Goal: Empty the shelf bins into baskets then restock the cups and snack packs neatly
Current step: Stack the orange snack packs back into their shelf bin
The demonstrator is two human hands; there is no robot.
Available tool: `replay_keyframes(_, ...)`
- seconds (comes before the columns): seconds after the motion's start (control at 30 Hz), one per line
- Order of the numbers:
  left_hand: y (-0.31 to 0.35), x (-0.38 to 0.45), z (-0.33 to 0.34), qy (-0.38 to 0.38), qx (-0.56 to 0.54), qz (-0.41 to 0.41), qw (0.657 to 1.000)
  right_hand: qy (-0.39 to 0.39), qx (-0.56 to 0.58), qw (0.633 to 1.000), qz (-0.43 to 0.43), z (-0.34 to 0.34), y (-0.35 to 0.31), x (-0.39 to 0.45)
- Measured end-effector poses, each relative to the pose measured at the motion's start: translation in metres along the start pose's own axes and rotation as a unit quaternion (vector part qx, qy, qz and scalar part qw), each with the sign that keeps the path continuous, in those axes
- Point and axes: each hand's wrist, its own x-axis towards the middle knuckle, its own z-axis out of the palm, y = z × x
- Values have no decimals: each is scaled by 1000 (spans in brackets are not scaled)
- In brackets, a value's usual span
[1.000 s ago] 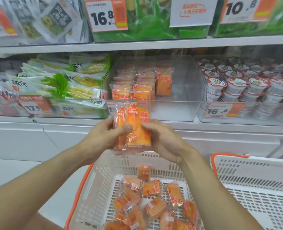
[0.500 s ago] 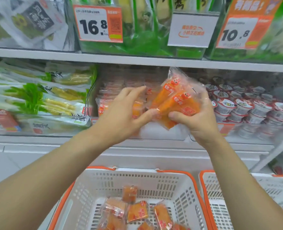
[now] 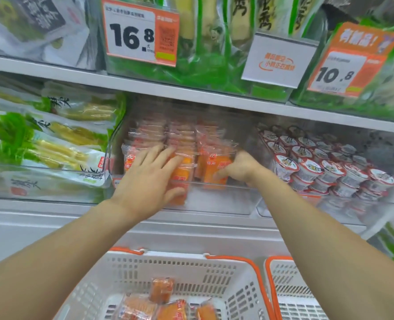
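Inside the clear bin (image 3: 226, 199): left hand (image 3: 145, 179) flat, fingers straight against an orange snack pack (image 3: 180, 179); right hand (image 3: 242, 168) curled round another pack (image 3: 216, 172).

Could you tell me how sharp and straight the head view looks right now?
Head view: shelf edges bow from wide-angle distortion; the orange snack packs in the clear bin look soft and hazy behind plastic; the 16.8 price tag reads sharply; lighting is even, no hard shadows.

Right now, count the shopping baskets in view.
2. One basket sits below the hands, holding orange snack packs; the second basket stands right of it, partly hidden behind the right arm.
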Motion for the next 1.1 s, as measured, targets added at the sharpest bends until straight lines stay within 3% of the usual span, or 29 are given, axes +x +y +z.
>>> replay_keyframes(0.1,-2,0,0,3,-12,-4,1000,23,50,998,29,1,0,-1)
replay_keyframes(0.2,-4,0,2,2,-26,-2,1000,-4,30,999,14,6,-5,-3)
replay_keyframes(0.37,-1,-1,-1,-10,-41,-8,999,83,-30,996,-28,10,-6,-2)
replay_keyframes(0.5,0,0,-2,-9,-45,-16,999,25,-23,997,-67,13,-10,-6)
replay_keyframes(0.6,0,-1,-1,-6,-46,-18,999,53,2,995,-79,11,-11,-7)
replay_keyframes(0.77,0,0,1,0,-40,-16,999,75,-120,976,-163,17,-21,-20)
replay_keyframes(0.97,1,0,0,-2,-16,-12,1000,38,-212,964,-158,27,-20,-10)
replay_keyframes(1.1,0,0,2,7,-9,-10,1000,11,-176,976,-128,9,-26,-16)
